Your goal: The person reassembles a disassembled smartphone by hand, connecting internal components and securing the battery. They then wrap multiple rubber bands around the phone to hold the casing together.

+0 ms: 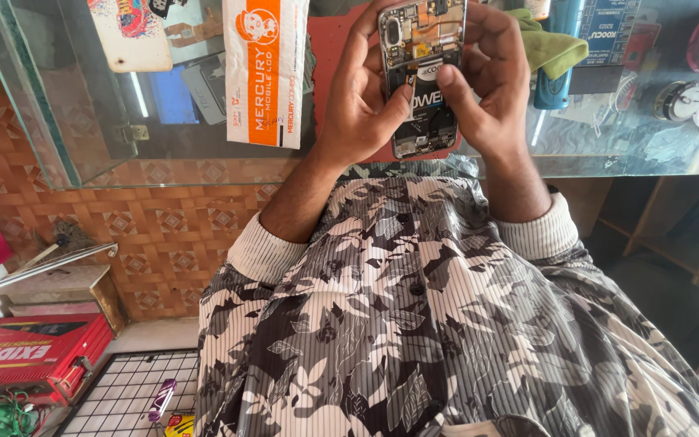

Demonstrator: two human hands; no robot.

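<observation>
Both hands at 12 o'clock of the view, wrapped around an opened phone (421, 77) with its back cover off, board and battery exposed. Left hand (362, 97) grips the phone's left edge, thumb pressing across the battery; right hand (491, 85) cups the right edge, thumb on the battery too, fingers curled behind. Phone is held upright just above the glass surface (82, 137), not resting on it.

Largest first: patterned grey-and-white shirt (446, 324) fills 6 o'clock. Glass surface spans the top. Tiled floor (163, 226) at 9 o'clock. Red box (34, 352) at 8 o'clock, wire grid (131, 388) at 7. Orange-and-white packet (264, 69) at 11 o'clock, beside the left hand. Green cloth (552, 44) at 1 o'clock, touching the right hand's fingers. Blue cylinder (556, 69) next to it.
</observation>
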